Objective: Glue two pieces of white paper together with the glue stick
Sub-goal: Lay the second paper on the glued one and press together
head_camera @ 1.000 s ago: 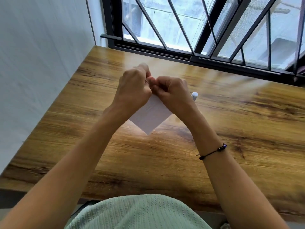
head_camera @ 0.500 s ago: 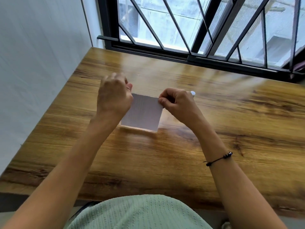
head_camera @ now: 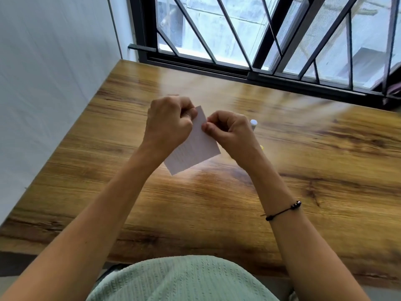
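Note:
A small white paper (head_camera: 195, 148) is held above the wooden table (head_camera: 217, 203), turned so one corner points down toward me. My left hand (head_camera: 168, 122) pinches its upper left edge with curled fingers. My right hand (head_camera: 230, 129) pinches the upper right edge between thumb and forefinger. Whether it is one sheet or two stacked sheets cannot be told. Behind my right hand lies the glue stick (head_camera: 253, 123), with only its white cap and a bit of yellow showing; the rest is hidden.
A white wall (head_camera: 43, 83) runs along the table's left side. A barred black window frame (head_camera: 260, 72) closes off the far edge. Bare wood stretches to the right and toward me.
The hands came close together again after spreading apart. The paper turned from lying square with its lower edge level to a tilted, corner-down pose, and sits higher off the table.

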